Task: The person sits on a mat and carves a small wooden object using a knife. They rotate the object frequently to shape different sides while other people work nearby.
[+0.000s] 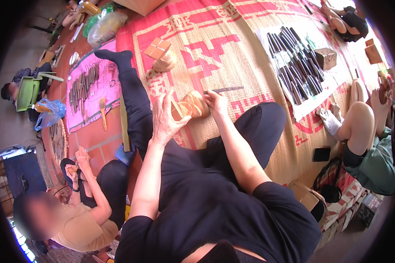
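Observation:
Between my hands, a light wooden carving (195,104) with rounded, ringed sides stands over the mat in front of my lap. My left hand (163,117) curls around a square-edged wooden part (178,111) at its left side, thumb and fingers gripping the edges. On the other side, my right hand (218,104) is closed at the fingertips on a slim dark carving tool (227,89), whose length points to the right. Its fingertips are close to the carving; whether they touch it I cannot tell. Farther off stands a similar wooden carving (164,61) beneath a square wooden block (158,48).
A red and tan woven mat (250,65) spreads ahead. Dark-handled tools (296,65) lie in rows on a white sheet at right, beside a wooden block (326,58). More tools (84,85) rest on a pink cloth (107,65) at left. Co-workers sit on both sides.

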Action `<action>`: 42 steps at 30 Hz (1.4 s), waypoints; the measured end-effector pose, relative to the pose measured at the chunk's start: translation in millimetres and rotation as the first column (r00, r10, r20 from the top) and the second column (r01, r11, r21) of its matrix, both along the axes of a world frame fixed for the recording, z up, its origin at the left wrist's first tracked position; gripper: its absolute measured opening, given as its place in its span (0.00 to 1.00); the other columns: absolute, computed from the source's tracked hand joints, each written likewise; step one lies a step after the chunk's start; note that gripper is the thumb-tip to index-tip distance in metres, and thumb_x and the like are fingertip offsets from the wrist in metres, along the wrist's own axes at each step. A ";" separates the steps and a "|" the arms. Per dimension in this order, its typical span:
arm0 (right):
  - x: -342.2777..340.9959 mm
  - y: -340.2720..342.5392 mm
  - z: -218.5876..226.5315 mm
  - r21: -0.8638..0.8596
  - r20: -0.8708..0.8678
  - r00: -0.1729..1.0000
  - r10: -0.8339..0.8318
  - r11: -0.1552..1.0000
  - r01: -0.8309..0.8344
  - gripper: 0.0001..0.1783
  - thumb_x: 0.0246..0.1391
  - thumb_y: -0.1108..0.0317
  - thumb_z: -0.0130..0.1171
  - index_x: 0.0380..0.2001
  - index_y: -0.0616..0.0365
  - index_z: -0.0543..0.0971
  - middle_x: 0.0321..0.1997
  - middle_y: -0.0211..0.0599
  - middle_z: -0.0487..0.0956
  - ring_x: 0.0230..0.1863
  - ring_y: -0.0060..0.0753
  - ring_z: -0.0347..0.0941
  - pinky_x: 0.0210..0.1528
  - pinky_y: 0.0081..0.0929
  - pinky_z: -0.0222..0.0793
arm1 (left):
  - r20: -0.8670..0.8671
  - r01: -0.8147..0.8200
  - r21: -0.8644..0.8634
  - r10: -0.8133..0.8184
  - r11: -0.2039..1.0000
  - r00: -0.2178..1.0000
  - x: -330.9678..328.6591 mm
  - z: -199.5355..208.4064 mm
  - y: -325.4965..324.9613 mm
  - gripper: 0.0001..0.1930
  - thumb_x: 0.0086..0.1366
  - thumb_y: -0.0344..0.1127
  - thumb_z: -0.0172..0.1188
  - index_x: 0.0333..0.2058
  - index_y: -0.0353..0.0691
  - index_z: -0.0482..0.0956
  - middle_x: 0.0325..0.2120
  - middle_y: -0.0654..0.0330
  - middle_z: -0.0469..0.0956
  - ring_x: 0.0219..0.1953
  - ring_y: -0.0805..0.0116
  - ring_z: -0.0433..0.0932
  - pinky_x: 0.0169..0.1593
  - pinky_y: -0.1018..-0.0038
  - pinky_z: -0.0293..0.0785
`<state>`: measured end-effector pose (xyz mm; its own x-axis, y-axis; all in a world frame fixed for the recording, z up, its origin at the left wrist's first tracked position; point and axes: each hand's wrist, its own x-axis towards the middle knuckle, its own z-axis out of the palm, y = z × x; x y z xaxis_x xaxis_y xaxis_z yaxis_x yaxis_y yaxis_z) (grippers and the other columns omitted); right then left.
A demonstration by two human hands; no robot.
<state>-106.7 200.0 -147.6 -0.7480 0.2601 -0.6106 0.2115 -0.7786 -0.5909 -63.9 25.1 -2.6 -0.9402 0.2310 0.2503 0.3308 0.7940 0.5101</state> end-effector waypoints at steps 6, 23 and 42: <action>-16.6 24.5 6.5 0.015 -0.056 0.992 -0.113 0.993 0.114 0.16 0.47 0.74 0.66 0.33 0.56 0.68 0.29 0.37 0.78 0.26 0.31 0.78 0.27 0.24 0.74 | 0.029 -0.031 -0.124 0.035 0.992 0.999 -5.8 7.3 1.4 0.46 0.40 0.37 0.72 0.61 0.45 0.61 0.48 0.54 0.68 0.50 0.54 0.68 0.56 0.59 0.62; -27.7 46.1 12.1 -0.114 -0.015 0.993 -0.116 0.987 0.114 0.09 0.52 0.72 0.62 0.35 0.55 0.73 0.33 0.33 0.80 0.31 0.27 0.77 0.34 0.26 0.72 | 0.121 0.075 -0.381 -0.031 0.921 0.992 -43.1 10.9 -2.5 0.44 0.42 0.38 0.68 0.62 0.52 0.61 0.58 0.55 0.62 0.64 0.53 0.56 0.66 0.48 0.47; 4.7 65.6 77.8 0.292 -0.232 0.958 0.168 0.952 -0.096 0.17 0.46 0.74 0.66 0.38 0.59 0.70 0.32 0.37 0.79 0.33 0.32 0.80 0.37 0.28 0.74 | -0.078 0.078 0.997 -0.005 -0.014 0.997 13.3 146.2 -91.9 0.32 0.67 0.59 0.46 0.59 0.41 0.61 0.51 0.49 0.68 0.56 0.50 0.68 0.56 0.46 0.68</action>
